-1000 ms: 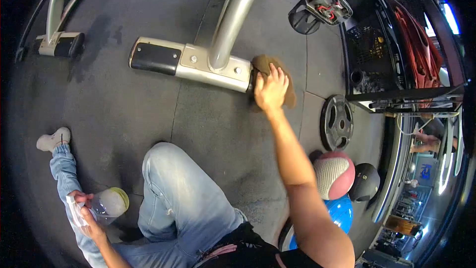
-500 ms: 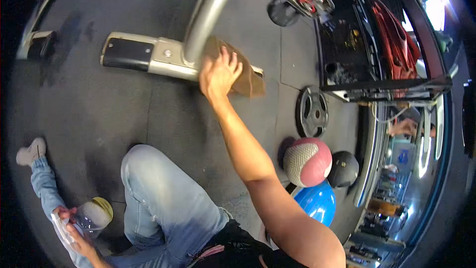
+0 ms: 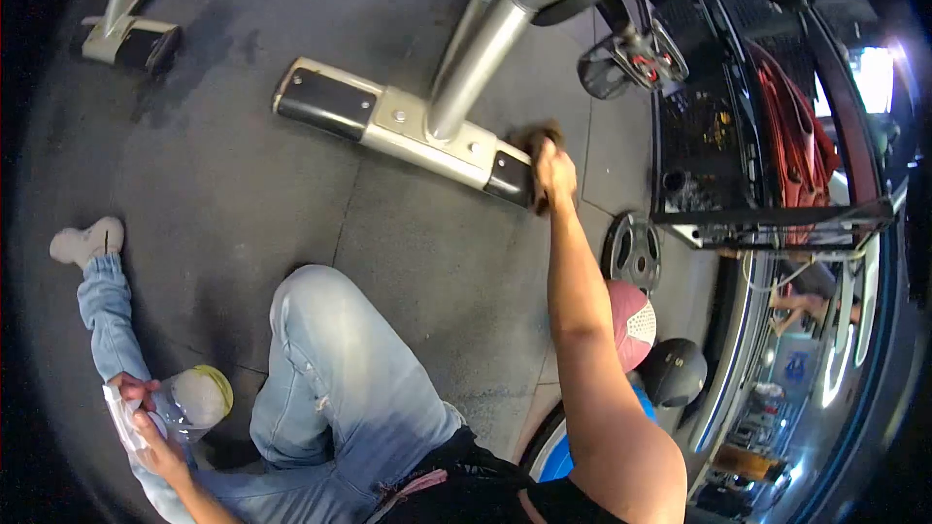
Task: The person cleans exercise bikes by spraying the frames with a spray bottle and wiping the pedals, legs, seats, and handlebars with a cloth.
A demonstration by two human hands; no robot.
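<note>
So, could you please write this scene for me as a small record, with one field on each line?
Left hand: holds a clear bottle
Right hand: holds a brown cloth at one end of the metal foot
Metal foot: pale metal, black end caps
Beside the right arm: weight plate, pink ball, black ball, blue ball
Partly hidden by the arm: pink ball, blue ball
Floor: dark, with visible seams

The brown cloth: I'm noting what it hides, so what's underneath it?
The black end cap of the base bar shows up to the brown cloth, which the right hand holds. The cap's tip and any contact there are covered.
</note>
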